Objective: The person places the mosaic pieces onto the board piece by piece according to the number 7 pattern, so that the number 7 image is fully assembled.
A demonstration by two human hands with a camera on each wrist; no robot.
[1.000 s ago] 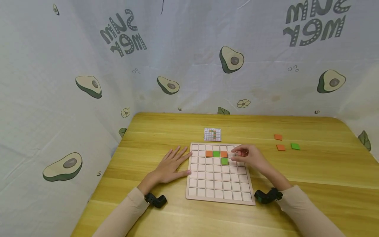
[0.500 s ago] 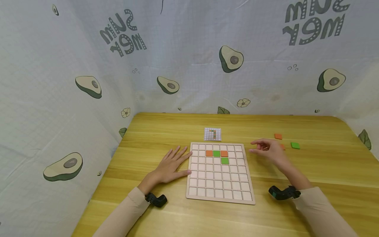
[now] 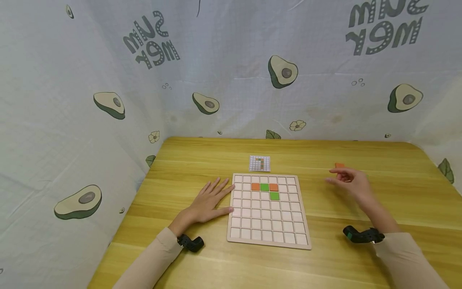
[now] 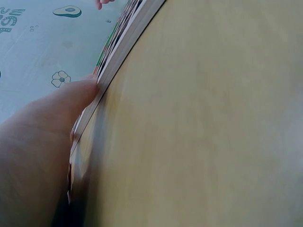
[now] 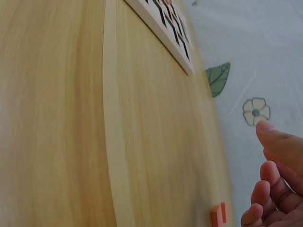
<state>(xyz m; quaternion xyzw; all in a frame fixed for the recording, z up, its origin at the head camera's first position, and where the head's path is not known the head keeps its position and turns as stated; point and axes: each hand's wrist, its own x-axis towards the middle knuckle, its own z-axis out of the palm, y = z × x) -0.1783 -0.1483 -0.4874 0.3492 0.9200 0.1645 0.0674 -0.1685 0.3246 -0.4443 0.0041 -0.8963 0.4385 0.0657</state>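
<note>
A square wooden grid board (image 3: 252, 245) lies in the middle of the table. An orange tile (image 3: 255, 187), a green tile (image 3: 264, 187) and another orange tile (image 3: 274, 187) form a row on it, with a second green tile (image 3: 274, 196) below the row's right end. My left hand (image 3: 203, 204) rests flat with fingers spread, thumb and a fingertip touching the board's left edge. To the right of the board, my right hand (image 3: 351, 186) hovers with loosely bent fingers, thumb apart, holding nothing. A loose orange tile (image 3: 339, 165) shows just beyond its fingers; the hand hides the other loose tiles in the head view.
A small printed card (image 3: 259, 163) with a coloured grid pattern lies behind the board. Behind the wooden table (image 3: 202, 150) hangs a white curtain (image 3: 238, 80) printed with avocados. Orange tile edges (image 5: 217, 216) show low in the right wrist view.
My right hand has moved right, from over the board to above the loose tiles, now covering some of them. The left hand and the tiles on the board stay put.
</note>
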